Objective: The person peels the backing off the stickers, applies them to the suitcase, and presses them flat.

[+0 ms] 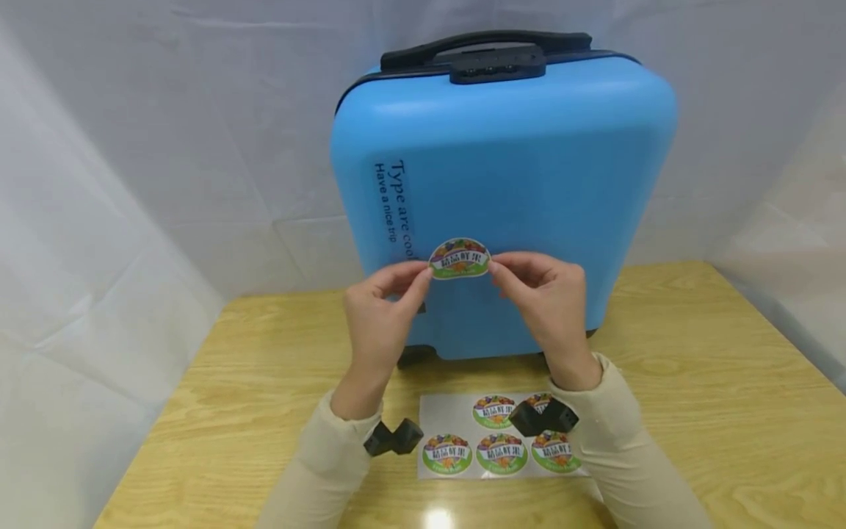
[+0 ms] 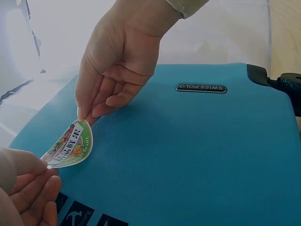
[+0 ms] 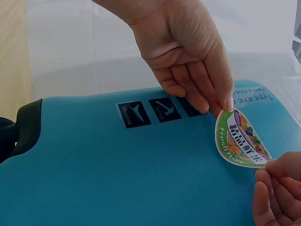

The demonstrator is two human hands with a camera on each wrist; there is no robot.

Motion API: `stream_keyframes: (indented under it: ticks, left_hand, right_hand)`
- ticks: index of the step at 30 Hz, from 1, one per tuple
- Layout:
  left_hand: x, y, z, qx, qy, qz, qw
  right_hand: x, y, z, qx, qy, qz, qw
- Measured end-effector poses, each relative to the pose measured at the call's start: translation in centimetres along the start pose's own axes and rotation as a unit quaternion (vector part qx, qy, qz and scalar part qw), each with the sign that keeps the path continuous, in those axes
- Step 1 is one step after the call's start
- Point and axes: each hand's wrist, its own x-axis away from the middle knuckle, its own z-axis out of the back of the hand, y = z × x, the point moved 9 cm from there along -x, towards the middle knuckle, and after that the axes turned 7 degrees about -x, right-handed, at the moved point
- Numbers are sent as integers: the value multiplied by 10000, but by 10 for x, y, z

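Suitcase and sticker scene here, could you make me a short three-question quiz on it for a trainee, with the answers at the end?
1. What do the left hand and right hand pinch between them?
2. What colour is the top handle of the suitcase? A) White B) Black C) Red
3. True or false: the sheet on the table is completely covered with stickers.

Key:
1. A fruit sticker.
2. B.
3. False; its upper-left spot in the head view is bare.
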Motion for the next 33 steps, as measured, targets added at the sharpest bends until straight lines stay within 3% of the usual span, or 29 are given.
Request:
stream_keyframes:
  ticks: [9,33]
  left_hand:
    - [1,0,0,-8,8,20,10000]
    - [-3,4,-1,-203,-103,19,9997]
  right_hand:
    - [2,2,-1,-19,17,-140,9999]
    - [2,-2,0,337,104,142,9993]
